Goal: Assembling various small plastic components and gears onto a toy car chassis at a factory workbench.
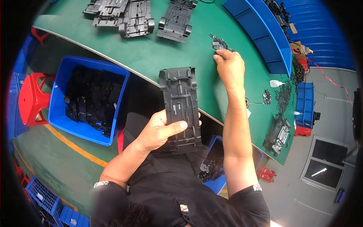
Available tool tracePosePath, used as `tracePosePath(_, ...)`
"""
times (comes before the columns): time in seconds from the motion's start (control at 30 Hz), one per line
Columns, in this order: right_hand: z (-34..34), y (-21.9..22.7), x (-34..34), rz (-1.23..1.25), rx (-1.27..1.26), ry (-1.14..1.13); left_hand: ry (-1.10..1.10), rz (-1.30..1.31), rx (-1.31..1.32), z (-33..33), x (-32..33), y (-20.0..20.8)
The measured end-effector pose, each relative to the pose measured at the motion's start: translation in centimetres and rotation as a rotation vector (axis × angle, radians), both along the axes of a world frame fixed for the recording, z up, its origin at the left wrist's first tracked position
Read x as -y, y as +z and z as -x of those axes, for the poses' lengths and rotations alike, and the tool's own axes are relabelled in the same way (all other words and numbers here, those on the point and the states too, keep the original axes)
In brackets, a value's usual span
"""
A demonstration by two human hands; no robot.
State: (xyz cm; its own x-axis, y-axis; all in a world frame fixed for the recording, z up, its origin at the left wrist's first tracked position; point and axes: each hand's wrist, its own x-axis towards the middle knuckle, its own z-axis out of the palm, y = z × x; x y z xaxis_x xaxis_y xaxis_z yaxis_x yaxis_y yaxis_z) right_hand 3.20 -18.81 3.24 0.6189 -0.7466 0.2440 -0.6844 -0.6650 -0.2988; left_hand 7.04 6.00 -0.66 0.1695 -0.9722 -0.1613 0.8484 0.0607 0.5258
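Note:
My left hand (162,130) grips a black plastic toy car chassis (180,102), thumb across its ribbed face, holding it upright in front of the table edge. Out over the green table (151,60), my right hand (230,68) reaches to a small cluster of black plastic parts (219,42). Its thumb and fingertips are pinched together at the near end of that cluster. How many pieces they hold is hidden. More black chassis (175,20) lie at the table's far side, some of them stacked at the left.
A blue crate (89,58) full of black parts stands left of me, beside a red stool (32,99). A long blue bin (261,36) sits at the table's far right. Along the right side lie a white bottle (276,83), loose black parts (283,96) and another chassis (278,134).

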Motion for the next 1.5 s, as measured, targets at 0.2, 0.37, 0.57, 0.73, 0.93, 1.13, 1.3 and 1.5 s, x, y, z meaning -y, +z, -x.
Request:
tracePosePath(0.2,-0.3,-1.5,0.8,0.194,-0.030,0.089,-0.003,-0.003,-0.018,0.3,-0.2,-0.1)
tracePosePath(0.37,0.4,-1.3,0.4,0.339,0.131,0.133,0.001,-0.006,-0.041,0.7,-0.4,0.2)
tracePosePath(0.57,5.4,1.7,-5.9,-0.523,0.784,-0.007,-0.014,-0.011,0.015,1.6,-0.1,0.1)
tracePosePath(0.73,10.3,1.8,-9.6,-0.790,0.923,-0.090,-0.045,-0.001,0.092,2.6,0.5,0.3)
tracePosePath(0.93,14.4,1.6,-10.2,-0.828,0.959,-0.139,-0.091,-0.031,0.180,4.1,1.4,1.2)
tracePosePath(1.13,17.2,0.9,-9.9,-0.748,0.989,-0.185,-0.096,-0.060,0.205,5.5,2.0,1.7)
tracePosePath(1.3,19.1,-0.3,-8.7,-0.568,0.952,-0.220,-0.108,-0.080,0.193,6.0,2.1,1.5)
tracePosePath(1.5,19.4,-1.0,-7.6,-0.488,0.957,-0.253,-0.103,-0.076,0.199,6.1,2.2,1.2)
